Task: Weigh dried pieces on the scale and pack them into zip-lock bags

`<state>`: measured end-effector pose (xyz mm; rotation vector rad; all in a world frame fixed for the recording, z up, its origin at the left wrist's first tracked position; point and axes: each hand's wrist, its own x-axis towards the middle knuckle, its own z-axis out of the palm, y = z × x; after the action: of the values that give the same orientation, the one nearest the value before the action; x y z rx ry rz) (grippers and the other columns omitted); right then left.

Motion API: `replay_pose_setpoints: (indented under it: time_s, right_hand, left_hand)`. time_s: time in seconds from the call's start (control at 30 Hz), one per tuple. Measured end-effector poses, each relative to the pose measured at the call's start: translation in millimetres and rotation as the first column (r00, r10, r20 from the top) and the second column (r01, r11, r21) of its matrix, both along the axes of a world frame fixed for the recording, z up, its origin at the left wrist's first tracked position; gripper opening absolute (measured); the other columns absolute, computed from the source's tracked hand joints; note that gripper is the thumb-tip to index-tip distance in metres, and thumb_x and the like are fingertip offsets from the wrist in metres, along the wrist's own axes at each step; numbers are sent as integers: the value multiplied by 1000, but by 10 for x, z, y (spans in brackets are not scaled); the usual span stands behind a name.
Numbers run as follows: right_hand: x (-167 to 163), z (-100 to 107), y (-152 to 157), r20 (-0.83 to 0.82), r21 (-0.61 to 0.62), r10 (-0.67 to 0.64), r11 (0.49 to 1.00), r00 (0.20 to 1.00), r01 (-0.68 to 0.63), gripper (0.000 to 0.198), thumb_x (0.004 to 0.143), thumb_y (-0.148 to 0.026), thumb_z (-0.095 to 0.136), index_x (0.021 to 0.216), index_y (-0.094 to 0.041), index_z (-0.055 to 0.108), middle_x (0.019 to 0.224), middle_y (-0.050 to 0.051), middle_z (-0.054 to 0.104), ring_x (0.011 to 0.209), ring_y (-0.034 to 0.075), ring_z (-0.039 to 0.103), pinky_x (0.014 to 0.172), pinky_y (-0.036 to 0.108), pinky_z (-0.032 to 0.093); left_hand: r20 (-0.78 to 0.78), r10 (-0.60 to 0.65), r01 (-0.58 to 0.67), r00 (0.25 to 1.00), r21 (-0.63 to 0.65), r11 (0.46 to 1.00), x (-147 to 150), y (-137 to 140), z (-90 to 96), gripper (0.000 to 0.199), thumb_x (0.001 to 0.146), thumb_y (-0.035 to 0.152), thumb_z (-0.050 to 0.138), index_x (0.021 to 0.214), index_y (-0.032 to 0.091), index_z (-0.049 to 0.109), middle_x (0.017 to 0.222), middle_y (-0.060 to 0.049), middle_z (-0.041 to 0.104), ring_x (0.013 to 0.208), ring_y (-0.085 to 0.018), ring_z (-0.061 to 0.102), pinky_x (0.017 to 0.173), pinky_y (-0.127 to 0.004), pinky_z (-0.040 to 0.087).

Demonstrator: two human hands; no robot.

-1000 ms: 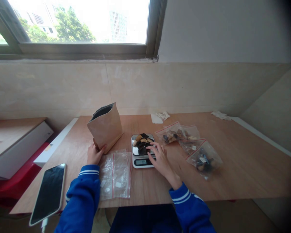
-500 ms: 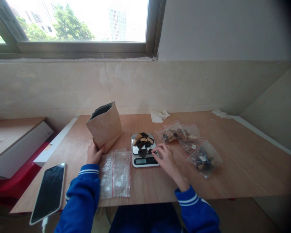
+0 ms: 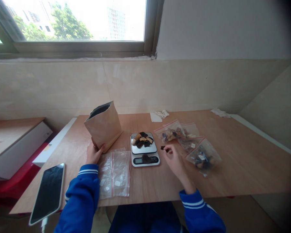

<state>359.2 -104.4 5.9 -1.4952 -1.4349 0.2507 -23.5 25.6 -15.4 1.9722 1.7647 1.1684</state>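
My left hand grips the lower left of an upright, open-topped brown paper bag. My right hand is closed in a pinch on a small dark dried piece, held just right of a white kitchen scale. On the scale's plate sits a heap of dark and tan dried slices. One separate dark slice lies across the display panel and partly covers it. Clear zip bags lie flat between my left hand and the scale.
Filled zip bags lie on the table to the right, with more filled bags behind them. A phone with a cable lies at the left front edge. Crumpled white paper is at the back, near the wall.
My right hand has moved right, off the scale, with the small dark piece. The separate dark slice has shifted from the plate's front edge onto the display. My left hand stays at the bag.
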Motion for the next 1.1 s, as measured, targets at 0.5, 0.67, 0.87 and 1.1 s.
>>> replay_pose_setpoints:
  time_s: [0.5, 0.67, 0.87, 1.1]
  right_hand:
    - [-576, 172, -270, 171, -450, 171, 890, 970, -78, 13, 86, -31, 47, 87, -23, 57, 63, -2, 66, 59, 17, 64, 52, 23, 33]
    - [-691, 211, -280, 431, -499, 234, 867, 872, 14, 30, 88, -31, 52, 116, -21, 55, 70, 4, 72, 72, 25, 68, 59, 28, 38]
    - [-760, 162, -316, 606, -416, 233, 908, 760, 53, 22, 89, -27, 53, 109, -22, 62, 68, 6, 71, 68, 24, 67, 69, 31, 40]
    - [-658, 289, -298, 546, -276, 172, 961, 820, -18, 20, 89, -31, 54, 104, -25, 66, 64, 1, 71, 65, 19, 66, 72, 29, 39]
  left_hand:
    - [67, 188, -184, 980, -59, 981, 84, -109, 13, 64, 63, 56, 65, 109, 17, 43, 103, -9, 50, 102, -30, 49, 92, -52, 40]
    - [70, 188, -183, 980, -75, 980, 88, -101, 27, 66, 61, 59, 65, 108, 17, 43, 100, -8, 49, 102, -32, 49, 93, -54, 39]
    - [32, 177, -175, 984, -69, 982, 87, -105, 36, 68, 61, 60, 63, 109, 16, 44, 99, -9, 49, 101, -32, 49, 91, -54, 41]
    - [26, 177, -175, 984, -70, 982, 92, -107, 25, 67, 61, 59, 63, 109, 16, 45, 102, -10, 50, 103, -34, 49, 93, -55, 39]
